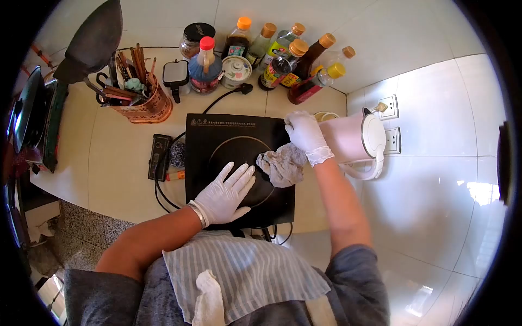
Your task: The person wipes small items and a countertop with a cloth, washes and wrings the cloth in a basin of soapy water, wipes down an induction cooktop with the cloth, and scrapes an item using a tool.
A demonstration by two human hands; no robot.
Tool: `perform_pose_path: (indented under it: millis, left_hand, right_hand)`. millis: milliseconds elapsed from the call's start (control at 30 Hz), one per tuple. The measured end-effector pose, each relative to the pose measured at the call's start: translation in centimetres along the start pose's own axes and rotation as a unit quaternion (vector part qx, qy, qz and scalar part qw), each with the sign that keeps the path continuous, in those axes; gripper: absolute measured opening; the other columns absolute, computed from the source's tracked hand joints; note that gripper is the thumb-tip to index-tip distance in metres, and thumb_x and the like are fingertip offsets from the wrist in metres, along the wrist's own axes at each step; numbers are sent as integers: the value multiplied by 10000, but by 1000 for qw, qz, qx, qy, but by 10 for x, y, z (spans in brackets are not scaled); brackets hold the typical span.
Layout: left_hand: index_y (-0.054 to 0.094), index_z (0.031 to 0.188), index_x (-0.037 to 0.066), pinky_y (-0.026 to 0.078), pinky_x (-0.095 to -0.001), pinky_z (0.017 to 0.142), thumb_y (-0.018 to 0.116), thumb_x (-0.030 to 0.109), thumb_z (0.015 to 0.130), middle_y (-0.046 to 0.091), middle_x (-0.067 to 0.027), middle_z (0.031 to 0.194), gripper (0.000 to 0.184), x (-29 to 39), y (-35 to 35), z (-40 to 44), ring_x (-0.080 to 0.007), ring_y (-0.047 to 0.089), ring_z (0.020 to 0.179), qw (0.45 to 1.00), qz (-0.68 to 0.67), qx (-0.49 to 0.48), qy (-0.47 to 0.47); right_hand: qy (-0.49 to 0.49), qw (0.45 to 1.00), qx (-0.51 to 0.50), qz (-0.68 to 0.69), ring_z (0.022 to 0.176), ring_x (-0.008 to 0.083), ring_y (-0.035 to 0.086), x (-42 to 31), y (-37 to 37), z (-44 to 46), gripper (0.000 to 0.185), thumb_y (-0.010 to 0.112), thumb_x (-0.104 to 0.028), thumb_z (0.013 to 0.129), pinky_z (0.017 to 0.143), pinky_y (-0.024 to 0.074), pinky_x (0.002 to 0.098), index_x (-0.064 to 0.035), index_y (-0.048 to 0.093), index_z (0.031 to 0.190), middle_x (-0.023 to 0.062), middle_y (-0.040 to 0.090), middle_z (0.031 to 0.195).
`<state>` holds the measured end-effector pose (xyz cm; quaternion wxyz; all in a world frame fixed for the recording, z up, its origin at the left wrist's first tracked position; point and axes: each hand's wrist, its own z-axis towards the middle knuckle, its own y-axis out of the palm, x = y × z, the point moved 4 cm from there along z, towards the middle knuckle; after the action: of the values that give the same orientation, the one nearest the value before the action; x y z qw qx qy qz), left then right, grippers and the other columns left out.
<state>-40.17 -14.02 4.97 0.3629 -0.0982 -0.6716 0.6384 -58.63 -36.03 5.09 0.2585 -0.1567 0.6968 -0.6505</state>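
Observation:
A black induction cooktop (217, 163) lies on the counter with its cable and plug behind it. My left hand (225, 193), in a white glove, rests flat on its front part with the fingers spread. Over the cooktop's back right corner, my gloved right hand (305, 133) is closed, its fingertips curled out of sight. A crumpled grey cloth (283, 164) comes out from under that palm and lies across the cooktop's right side. Right beside this hand stands a pink electric kettle (345, 138) with a white lid.
Several sauce bottles (277, 70) and a lidded floral jar (236, 71) line the wall. A utensil basket (144, 106) holds chopsticks and scissors at the left. A power strip (160, 157) lies left of the cooktop. Wall sockets (389, 107) are on the right.

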Motion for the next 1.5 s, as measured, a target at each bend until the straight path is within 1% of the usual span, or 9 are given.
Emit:
perform_pose_path:
  millis: [67,367,500,567,767,933,1033,1233,1500]
  left_hand:
    - [502,1378,-42,178,-518,1196,561,494,918,400,-231,1503,709,0,0,0,-350,309,1440,1000,0,-2,0]
    - [494,1389,-37,163,-522,1197,535,505,931,388,-230,1513,711,0,-1,1,-345,304,1444,1000,15,-18,-1]
    - [497,1385,-39,167,-521,1195,537,502,930,391,-230,1511,709,0,0,1,-349,310,1439,1000,14,-16,1]
    - [497,1383,-42,170,-520,1194,541,500,926,393,-230,1509,711,0,-1,1,-350,311,1437,1000,9,-16,1]
    - [496,1379,-48,188,-517,1190,539,511,917,402,-233,1498,727,1,-5,2,-355,321,1429,1000,20,-20,3]
    - [496,1377,-43,188,-517,1190,540,505,918,401,-235,1497,716,0,-3,1,-351,322,1428,1000,3,-4,1]
    - [500,1372,-44,189,-516,1189,549,499,916,401,-237,1496,710,-1,-3,2,-352,328,1424,1000,6,-18,2]
    - [506,1365,-45,189,-515,1190,563,496,910,405,-236,1491,710,-1,-4,3,-352,331,1422,1000,-2,-8,0]
    - [501,1374,-46,195,-515,1187,552,509,920,402,-235,1496,719,-1,-4,2,-349,329,1426,1000,6,-8,0]
  right_hand:
    - [-64,997,-27,-24,914,388,614,-3,0,4,108,620,-124,791,821,481,494,-33,639,845,173,652,910]
    - [-36,995,91,19,913,416,570,0,3,-2,59,576,-33,811,852,466,495,-3,617,841,215,625,901]
    - [-62,995,73,36,928,419,567,1,-4,-3,86,615,-73,819,868,461,491,1,610,863,210,621,914]
    - [-25,999,7,25,939,412,568,-3,-11,-3,130,648,-112,825,874,460,486,-3,606,881,198,618,923]
    - [-42,998,-12,39,952,397,574,3,-1,8,142,663,-137,834,860,472,487,-4,613,833,190,615,913]
    - [-23,999,35,22,927,409,564,2,7,1,77,616,-76,822,830,459,505,0,605,818,204,607,909]
    - [-21,993,102,61,921,418,549,-1,8,3,51,595,-48,817,829,448,508,1,596,828,217,595,911]
    - [6,991,133,-8,931,404,529,-3,14,-8,50,557,-27,821,844,439,491,-8,587,856,207,576,923]
    - [-11,987,65,-144,918,341,542,-4,14,-2,119,570,-3,747,830,459,428,-23,588,863,160,582,931]
